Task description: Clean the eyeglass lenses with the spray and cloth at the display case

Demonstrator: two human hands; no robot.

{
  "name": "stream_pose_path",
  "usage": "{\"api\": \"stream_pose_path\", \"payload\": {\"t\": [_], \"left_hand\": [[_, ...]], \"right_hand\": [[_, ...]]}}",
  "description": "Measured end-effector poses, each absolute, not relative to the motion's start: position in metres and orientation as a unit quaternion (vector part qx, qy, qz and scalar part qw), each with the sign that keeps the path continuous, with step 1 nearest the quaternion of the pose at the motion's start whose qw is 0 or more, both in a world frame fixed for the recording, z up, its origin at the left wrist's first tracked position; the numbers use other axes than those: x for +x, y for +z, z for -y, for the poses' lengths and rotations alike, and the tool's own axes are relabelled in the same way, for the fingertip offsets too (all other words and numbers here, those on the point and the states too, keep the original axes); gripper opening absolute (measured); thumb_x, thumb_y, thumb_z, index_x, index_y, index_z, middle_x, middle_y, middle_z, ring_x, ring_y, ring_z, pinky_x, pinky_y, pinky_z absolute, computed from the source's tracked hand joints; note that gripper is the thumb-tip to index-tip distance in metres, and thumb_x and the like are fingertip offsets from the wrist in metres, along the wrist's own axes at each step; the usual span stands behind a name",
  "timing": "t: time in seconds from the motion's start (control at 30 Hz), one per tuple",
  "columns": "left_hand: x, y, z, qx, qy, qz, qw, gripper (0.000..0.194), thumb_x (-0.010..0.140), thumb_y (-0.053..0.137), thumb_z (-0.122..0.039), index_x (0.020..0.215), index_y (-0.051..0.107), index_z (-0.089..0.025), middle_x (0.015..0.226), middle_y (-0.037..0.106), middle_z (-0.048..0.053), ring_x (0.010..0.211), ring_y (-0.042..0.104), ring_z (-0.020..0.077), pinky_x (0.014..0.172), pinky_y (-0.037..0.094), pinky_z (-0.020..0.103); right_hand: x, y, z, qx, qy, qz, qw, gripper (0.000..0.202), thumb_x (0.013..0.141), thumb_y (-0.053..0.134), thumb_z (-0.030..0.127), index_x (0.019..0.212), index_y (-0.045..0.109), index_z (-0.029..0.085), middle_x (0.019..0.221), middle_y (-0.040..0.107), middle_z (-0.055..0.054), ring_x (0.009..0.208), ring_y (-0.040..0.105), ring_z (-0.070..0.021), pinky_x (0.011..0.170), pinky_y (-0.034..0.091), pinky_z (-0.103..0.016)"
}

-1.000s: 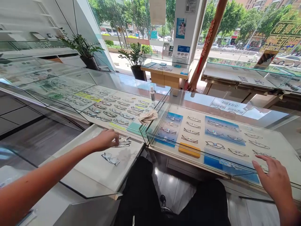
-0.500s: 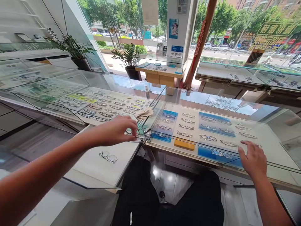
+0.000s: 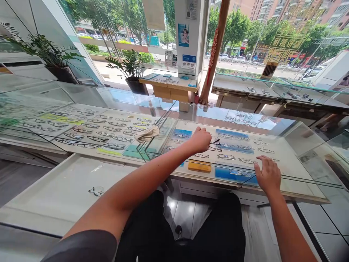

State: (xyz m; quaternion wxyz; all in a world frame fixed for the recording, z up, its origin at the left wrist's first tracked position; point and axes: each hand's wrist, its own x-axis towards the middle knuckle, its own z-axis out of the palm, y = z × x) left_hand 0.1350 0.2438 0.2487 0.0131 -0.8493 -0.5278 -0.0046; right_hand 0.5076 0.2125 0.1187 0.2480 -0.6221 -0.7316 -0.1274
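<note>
The left hand (image 3: 201,140) is curled around dark-rimmed glasses (image 3: 217,141), mostly hidden by its fist, above the clear glass counter (image 3: 289,147); the right hand (image 3: 269,174) is empty, fingers loosely spread, its contact with the glass unclear. Beyond lie a smooth, oblong yellow case (image 3: 199,166) and a crumpled beige cloth (image 3: 147,134), while the left forearm adjoins thin-rimmed spectacles (image 3: 96,191), hard to make out in the pale drawer (image 3: 54,185).

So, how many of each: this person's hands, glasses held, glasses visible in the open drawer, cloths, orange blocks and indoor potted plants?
Hands (left hand, right hand): 2
Held glasses: 1
Drawer glasses: 1
Cloth: 1
Orange block: 1
Potted plants: 2
Total: 8
</note>
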Motion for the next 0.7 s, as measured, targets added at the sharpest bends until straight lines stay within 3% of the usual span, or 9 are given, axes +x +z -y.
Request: {"api": "stream_pose_path", "payload": {"t": [0.43, 0.7], "left_hand": [[0.146, 0.232, -0.270, -0.850, 0.002, 0.526, 0.023, 0.022, 0.089, 0.066, -0.020, 0.100, 0.085, -0.015, 0.115, 0.077, 0.020, 0.115, 0.061, 0.0350, 0.103, 0.041, 0.051], [0.142, 0.236, -0.238, -0.854, -0.013, 0.518, 0.046, 0.019, 0.091, 0.064, -0.018, 0.092, 0.083, -0.015, 0.124, 0.073, 0.020, 0.121, 0.056, 0.0358, 0.100, 0.040, 0.051]], "right_hand": [[0.508, 0.116, -0.213, -0.618, -0.126, 0.734, 0.252, 0.041, 0.109, 0.041, 0.046, 0.133, 0.064, 0.023, 0.144, 0.068, -0.014, 0.130, 0.060, -0.0368, 0.102, 0.046, -0.050], [0.506, 0.118, -0.211, -0.630, -0.127, 0.727, 0.241, 0.041, 0.110, 0.040, 0.047, 0.131, 0.065, 0.022, 0.144, 0.069, -0.013, 0.129, 0.061, -0.0368, 0.099, 0.047, -0.049]]}}
